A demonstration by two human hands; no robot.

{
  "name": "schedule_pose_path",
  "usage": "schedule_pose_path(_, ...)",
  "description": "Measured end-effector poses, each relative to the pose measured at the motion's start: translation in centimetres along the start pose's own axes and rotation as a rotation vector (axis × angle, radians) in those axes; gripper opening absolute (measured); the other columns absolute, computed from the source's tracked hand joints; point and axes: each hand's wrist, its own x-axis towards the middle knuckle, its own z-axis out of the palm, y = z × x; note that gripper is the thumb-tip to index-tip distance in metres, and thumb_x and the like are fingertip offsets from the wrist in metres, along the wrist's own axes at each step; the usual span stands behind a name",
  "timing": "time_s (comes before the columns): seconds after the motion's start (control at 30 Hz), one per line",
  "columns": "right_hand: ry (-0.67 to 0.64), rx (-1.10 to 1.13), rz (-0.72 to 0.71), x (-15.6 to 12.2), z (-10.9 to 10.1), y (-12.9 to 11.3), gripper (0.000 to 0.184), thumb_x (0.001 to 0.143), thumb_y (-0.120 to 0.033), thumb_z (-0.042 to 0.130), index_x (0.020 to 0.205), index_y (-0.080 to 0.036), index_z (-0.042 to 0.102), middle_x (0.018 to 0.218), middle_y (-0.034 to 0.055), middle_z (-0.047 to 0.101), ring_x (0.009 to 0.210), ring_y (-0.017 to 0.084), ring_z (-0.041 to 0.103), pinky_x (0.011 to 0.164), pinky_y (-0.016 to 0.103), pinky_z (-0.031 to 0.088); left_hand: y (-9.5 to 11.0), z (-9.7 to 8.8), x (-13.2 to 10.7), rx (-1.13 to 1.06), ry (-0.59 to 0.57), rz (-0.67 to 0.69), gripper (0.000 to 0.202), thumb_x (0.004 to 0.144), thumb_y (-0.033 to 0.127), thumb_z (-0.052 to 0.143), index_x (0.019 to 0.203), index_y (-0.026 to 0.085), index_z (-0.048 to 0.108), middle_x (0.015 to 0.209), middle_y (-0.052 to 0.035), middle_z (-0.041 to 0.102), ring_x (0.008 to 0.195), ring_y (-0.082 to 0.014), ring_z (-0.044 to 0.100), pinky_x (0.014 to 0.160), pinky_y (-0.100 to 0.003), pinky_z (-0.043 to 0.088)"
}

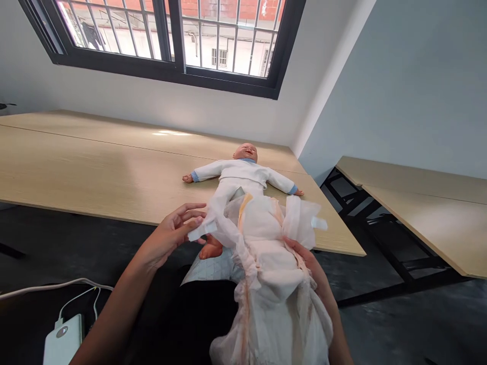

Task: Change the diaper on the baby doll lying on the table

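Observation:
An unfolded white disposable diaper with frilled edges and orange-tinted strips hangs in front of me. My right hand grips its right edge, the fingers partly hidden behind it. At the opposite side my left hand has its fingers stretched out and apart by the diaper's left wing, close to the fastening tab. Whether the fingertips touch the wing I cannot tell. Beyond the diaper a baby doll in white clothes with blue cuffs lies on its back on the table. One bare foot shows past the table's near edge.
Below the doll's foot, a white patterned sheet lies over my dark lap. A white power bank with a cable sits at lower left. Another table stands to the right across a gap. A barred window is ahead.

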Motion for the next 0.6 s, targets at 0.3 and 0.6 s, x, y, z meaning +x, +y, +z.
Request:
schedule_pose_path(0.3, 0.12, 0.141, 0.109, -1.5, -3.0, -2.5, 0.038, 0.074, -0.04, 0.072, 0.103, -0.017, 0.072, 0.079, 0.0094, 0.074, 0.078, 0.029, 0.073, 0.067, 0.038, 0.064, -5.7, -2.8, -1.1, 0.17, -0.09, -0.269, 0.053, 0.068, 0.063, 0.08, 0.085, 0.014, 0.073, 0.08, -0.0107, 0.074, 0.07, -0.0198, 0.071, 0.059, -0.022, 0.056)
schedule_pose_path(0.6, 0.247, 0.282, 0.183, -1.7, -5.5, -4.1, 0.036, 0.078, -0.028, 0.069, 0.112, -0.017, 0.07, 0.092, 0.0079, 0.075, 0.08, 0.028, 0.074, 0.078, 0.042, 0.065, -10.7, 2.4, 1.6, -0.591, -0.475, -0.371, 0.064, 0.082, 0.068, 0.065, 0.117, 0.014, 0.068, 0.129, -0.0183, 0.066, 0.119, -0.0335, 0.064, 0.096, -0.048, 0.052)
